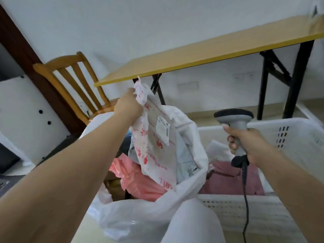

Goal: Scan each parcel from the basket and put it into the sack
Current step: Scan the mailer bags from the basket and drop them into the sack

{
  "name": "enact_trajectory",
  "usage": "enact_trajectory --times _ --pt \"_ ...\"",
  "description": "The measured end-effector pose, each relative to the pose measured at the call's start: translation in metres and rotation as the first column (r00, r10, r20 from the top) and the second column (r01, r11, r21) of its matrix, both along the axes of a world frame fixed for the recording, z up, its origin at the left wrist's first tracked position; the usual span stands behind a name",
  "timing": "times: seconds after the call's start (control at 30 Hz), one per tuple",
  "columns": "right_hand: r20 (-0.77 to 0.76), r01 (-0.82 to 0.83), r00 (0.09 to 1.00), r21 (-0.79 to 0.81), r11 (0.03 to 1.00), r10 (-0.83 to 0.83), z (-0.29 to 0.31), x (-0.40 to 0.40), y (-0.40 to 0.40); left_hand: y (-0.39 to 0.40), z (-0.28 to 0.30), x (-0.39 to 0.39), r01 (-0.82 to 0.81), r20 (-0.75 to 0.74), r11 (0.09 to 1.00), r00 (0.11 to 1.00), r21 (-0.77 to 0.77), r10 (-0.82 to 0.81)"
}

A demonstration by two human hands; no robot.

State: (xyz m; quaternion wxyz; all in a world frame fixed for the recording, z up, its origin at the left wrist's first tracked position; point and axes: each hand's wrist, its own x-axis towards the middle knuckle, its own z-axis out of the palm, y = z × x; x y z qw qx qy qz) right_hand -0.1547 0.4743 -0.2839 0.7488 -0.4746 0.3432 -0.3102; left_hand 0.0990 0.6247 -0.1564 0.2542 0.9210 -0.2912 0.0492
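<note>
My left hand (128,106) grips the top corner of a white parcel with red print (154,137). The parcel hangs over the open mouth of the white sack (191,183), its shipping label facing me. Inside the sack lie a pink parcel (136,179) and a pale blue one (184,160). My right hand (249,142) holds a grey barcode scanner (235,120) by its handle, head raised beside the hanging parcel, its black cable trailing down. The white basket (287,137) stands at the right with a dark pink parcel (226,179) in it.
A yellow folding table (201,51) with black legs stands behind the basket. A wooden chair (70,79) stands at the left behind the sack. My knee (192,223) in white cloth shows at the bottom centre.
</note>
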Motion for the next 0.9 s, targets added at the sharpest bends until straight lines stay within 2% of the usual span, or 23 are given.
enact_trajectory --times 0.13,0.27,0.37,0.5,0.57,0.63,0.67,0.7,0.77,0.9 --pt "-0.153 0.049 0.987 -0.046 0.998 -0.056 -0.019 0.011 0.001 -0.017 -0.025 -0.002 -0.017 -0.037 0.987 0.999 0.161 0.023" --pt "-0.325 0.093 0.936 -0.147 0.985 -0.137 -0.054 0.028 0.006 -0.031 -0.061 0.008 -0.05 0.063 0.961 0.997 0.272 0.034" --pt "-0.441 0.013 0.894 -0.157 0.988 -0.082 -0.074 0.047 0.014 -0.039 -0.081 0.021 -0.079 0.056 0.974 0.996 0.213 0.069" --pt "-0.545 -0.131 0.839 -0.21 0.969 -0.005 -0.083 0.072 0.018 -0.042 -0.088 0.033 -0.133 0.053 0.99 0.99 0.044 0.13" --pt "-0.521 -0.107 0.853 -0.201 0.974 -0.014 -0.083 0.081 0.017 -0.047 -0.085 0.032 -0.005 -0.079 1.0 0.997 0.013 0.006" --pt "-0.426 -0.058 0.905 -0.136 0.989 -0.005 -0.078 0.087 0.018 -0.051 -0.084 0.027 0.186 -0.338 0.982 0.927 0.027 -0.166" --pt "-0.367 -0.039 0.93 -0.102 0.994 -0.002 -0.073 0.09 0.019 -0.052 -0.087 0.024 0.257 -0.418 0.962 0.887 0.092 -0.197" --pt "-0.316 -0.02 0.949 -0.076 0.997 -0.005 -0.067 0.093 0.019 -0.051 -0.093 0.022 0.303 -0.434 0.934 0.879 0.188 -0.198" --pt "-0.244 0.006 0.97 -0.061 0.998 -0.021 -0.055 0.099 0.018 -0.048 -0.113 0.024 0.306 -0.357 0.892 0.916 0.332 -0.181" --pt "-0.221 0.036 0.974 -0.036 0.999 -0.043 -0.049 0.106 0.015 -0.046 -0.161 0.017 0.254 -0.305 0.896 0.942 0.365 -0.143"
